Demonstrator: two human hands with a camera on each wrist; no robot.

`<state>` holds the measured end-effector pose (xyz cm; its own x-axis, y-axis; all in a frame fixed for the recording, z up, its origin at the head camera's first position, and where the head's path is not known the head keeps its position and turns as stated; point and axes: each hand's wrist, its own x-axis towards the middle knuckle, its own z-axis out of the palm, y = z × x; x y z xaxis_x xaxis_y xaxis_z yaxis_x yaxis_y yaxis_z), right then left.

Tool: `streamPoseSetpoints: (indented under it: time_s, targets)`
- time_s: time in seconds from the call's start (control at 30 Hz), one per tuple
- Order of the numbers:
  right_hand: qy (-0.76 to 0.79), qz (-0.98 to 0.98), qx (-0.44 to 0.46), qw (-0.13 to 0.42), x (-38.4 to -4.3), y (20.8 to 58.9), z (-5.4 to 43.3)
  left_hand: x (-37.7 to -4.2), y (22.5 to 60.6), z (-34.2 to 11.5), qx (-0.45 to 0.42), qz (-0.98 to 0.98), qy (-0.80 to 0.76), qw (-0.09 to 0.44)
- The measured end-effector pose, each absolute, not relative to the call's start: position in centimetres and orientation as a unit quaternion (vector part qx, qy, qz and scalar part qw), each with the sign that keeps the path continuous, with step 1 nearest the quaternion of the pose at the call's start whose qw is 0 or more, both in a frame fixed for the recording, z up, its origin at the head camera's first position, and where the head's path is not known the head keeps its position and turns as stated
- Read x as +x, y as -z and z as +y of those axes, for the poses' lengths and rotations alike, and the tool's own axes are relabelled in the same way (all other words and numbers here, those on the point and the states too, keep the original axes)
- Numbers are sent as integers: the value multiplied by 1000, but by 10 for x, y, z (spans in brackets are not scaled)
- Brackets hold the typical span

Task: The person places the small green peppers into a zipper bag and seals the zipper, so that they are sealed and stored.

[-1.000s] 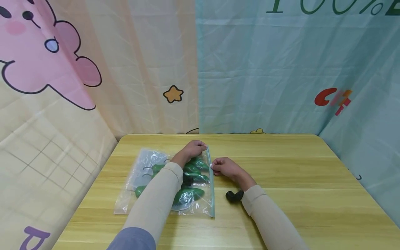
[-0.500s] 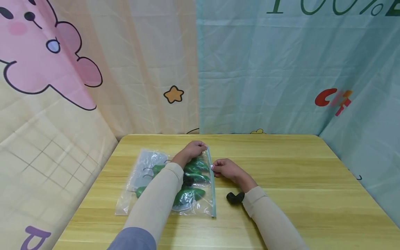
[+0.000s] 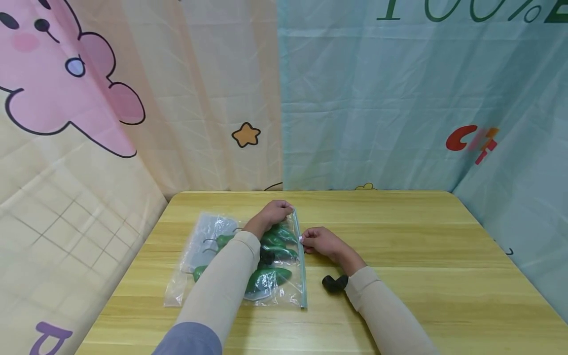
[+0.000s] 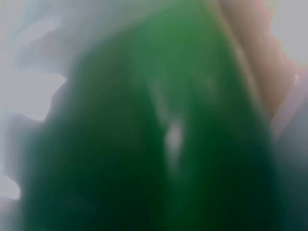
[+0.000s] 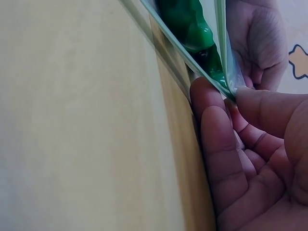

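Note:
A clear zip bag [image 3: 175,291] lies flat with several green peppers [image 3: 269,279] inside; its pale green zip edge [image 3: 303,283] faces right. My left hand [image 3: 271,212] pinches the far corner of that edge, its forearm crossing over the bag and hiding part of the peppers. At the zip edge, a little nearer, my right hand [image 3: 323,241] pinches a small white piece. In the right wrist view, the thumb and fingers of the right hand [image 5: 255,144] meet where the bag's two lips join; beyond them the lips spread apart. A blurred green pepper [image 4: 192,144] fills the left wrist view.
The bag rests on a wood-grain table [image 3: 421,256]. A black wrist camera [image 3: 335,284] sits by the right cuff. Printed curtains [image 3: 377,98] hang behind the table and at both sides.
My right hand has slid a little along the zip edge toward me, still pinching it. The left hand stays at the far corner.

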<state>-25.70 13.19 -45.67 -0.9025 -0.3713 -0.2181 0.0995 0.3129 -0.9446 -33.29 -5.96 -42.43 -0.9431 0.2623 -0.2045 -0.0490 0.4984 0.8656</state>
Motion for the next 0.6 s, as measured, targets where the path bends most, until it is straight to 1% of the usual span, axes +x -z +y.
streamPoseSetpoints:
  time_s: [0.6]
  targets:
    - [571, 789, -111, 199, -250, 456, 132, -334, 426, -61, 64, 845, -508, 157]
